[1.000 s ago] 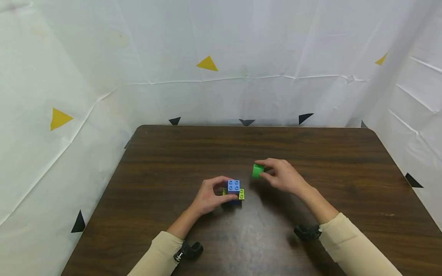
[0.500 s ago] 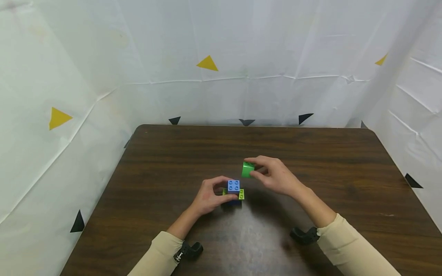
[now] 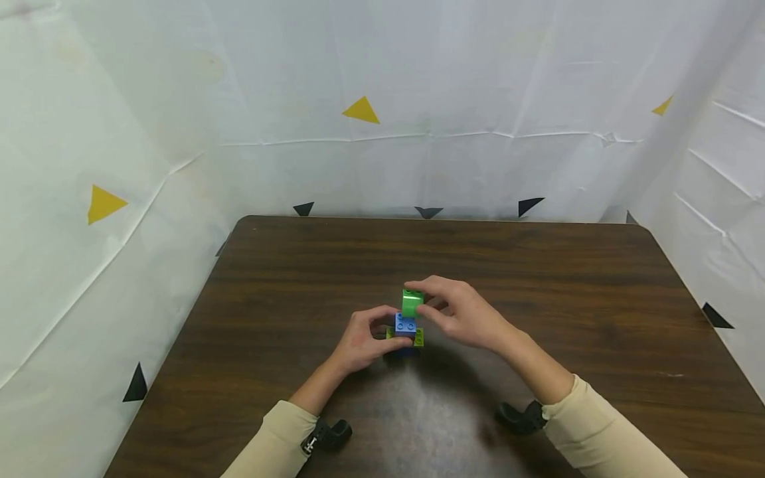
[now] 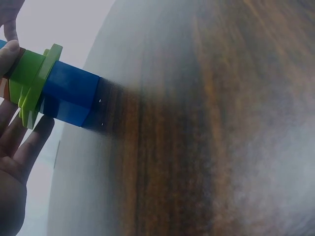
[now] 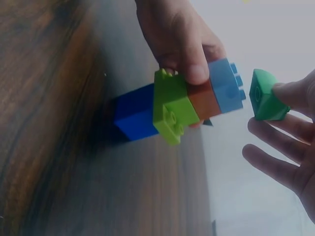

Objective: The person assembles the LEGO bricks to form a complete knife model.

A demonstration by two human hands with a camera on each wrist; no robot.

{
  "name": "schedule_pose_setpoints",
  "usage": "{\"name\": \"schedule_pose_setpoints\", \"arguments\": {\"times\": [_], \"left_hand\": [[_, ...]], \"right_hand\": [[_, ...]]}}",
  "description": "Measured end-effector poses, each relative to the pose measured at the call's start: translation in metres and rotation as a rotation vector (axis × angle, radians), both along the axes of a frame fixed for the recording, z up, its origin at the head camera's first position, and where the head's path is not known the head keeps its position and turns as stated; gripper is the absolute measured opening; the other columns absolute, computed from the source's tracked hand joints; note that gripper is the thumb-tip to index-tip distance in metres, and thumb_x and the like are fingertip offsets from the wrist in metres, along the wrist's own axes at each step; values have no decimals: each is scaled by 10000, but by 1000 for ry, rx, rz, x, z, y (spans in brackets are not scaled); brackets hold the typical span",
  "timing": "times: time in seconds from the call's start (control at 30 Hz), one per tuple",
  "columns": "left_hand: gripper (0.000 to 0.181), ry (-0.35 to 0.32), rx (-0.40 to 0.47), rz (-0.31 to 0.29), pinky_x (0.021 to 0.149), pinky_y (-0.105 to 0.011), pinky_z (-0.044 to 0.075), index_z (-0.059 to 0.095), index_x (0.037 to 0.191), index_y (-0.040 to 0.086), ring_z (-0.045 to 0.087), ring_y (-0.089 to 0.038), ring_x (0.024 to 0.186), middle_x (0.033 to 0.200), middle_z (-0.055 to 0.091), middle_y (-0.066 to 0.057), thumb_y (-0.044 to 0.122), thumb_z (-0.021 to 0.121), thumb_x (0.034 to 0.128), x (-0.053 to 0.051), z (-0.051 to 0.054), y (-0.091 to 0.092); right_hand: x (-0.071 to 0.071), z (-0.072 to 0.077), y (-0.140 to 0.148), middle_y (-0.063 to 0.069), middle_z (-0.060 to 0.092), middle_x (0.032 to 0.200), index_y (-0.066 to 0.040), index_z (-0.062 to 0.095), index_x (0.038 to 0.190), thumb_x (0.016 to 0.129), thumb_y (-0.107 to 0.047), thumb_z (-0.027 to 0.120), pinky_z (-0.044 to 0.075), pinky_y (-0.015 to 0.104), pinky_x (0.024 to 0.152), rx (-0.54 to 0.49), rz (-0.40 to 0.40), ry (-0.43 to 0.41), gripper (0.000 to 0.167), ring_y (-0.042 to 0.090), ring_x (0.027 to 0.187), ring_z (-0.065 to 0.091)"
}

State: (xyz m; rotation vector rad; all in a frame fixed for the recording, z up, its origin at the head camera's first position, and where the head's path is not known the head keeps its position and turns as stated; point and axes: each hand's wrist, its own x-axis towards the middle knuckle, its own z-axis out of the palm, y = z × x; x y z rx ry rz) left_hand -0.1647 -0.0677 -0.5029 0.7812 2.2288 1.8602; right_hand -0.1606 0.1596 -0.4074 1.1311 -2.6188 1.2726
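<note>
A stack of toy building bricks stands on the table. From the bottom it has a dark blue brick (image 5: 135,112), a wider lime-green layer (image 4: 42,88) with studs showing, a reddish-brown brick (image 5: 203,99) and a light blue brick (image 3: 405,325) with its studs bare on top. My left hand (image 3: 357,340) grips the stack from the left, its thumb on the brown brick's side. Between thumb and fingers, my right hand (image 3: 465,313) pinches a green brick (image 5: 266,96) with a curved side. In the right wrist view a small gap separates it from the light blue studs.
Dark wood-grain table (image 3: 287,265) surrounds the stack. White sheeting (image 3: 478,79) with yellow and black triangles hangs behind and at both sides. Black wrist devices (image 3: 327,435) sit at both cuffs, close above the tabletop.
My right hand has carried the green brick leftward, from right of the stack to just over the light blue brick. The left hand and the stack have stayed in place.
</note>
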Motion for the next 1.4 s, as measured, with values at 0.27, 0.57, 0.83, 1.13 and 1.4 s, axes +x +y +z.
{"name": "schedule_pose_setpoints", "arguments": {"times": [0.27,0.57,0.83,1.13,1.4], "left_hand": [[329,-3,5,-8,862,-408,544,685,1103,73,660,-176,960,1044,699,-23,58,815,801,5,9,1],[334,20,24,-26,846,-410,551,681,1104,34,669,-209,937,1044,700,-62,25,809,796,8,18,0],[362,7,35,-18,856,-363,548,689,1130,106,670,-180,964,1072,700,-8,86,826,795,1,-3,0],[358,34,55,-36,838,-349,554,691,1132,120,677,-208,960,1075,699,-17,117,826,800,1,-3,0],[353,32,60,-35,837,-359,555,692,1122,111,677,-209,958,1068,700,-19,99,827,796,0,-4,0]], "right_hand": [[5,-1,-6,-10,623,1201,-111,580,1352,913,-79,702,560,301,784,31,29,-17,457,110,930,654],[9,-1,-8,11,628,1219,-92,577,1350,919,-83,696,552,262,775,64,47,27,446,119,924,666],[12,-1,-8,-36,630,1207,-134,601,1335,924,-129,700,550,269,729,91,24,94,422,77,944,652],[13,-1,-8,-68,628,1178,-125,615,1324,930,-163,697,521,295,631,126,19,154,404,33,796,570],[14,-1,-8,-62,639,1167,-126,629,1308,916,-156,714,476,218,612,135,11,194,402,25,751,552]]}}
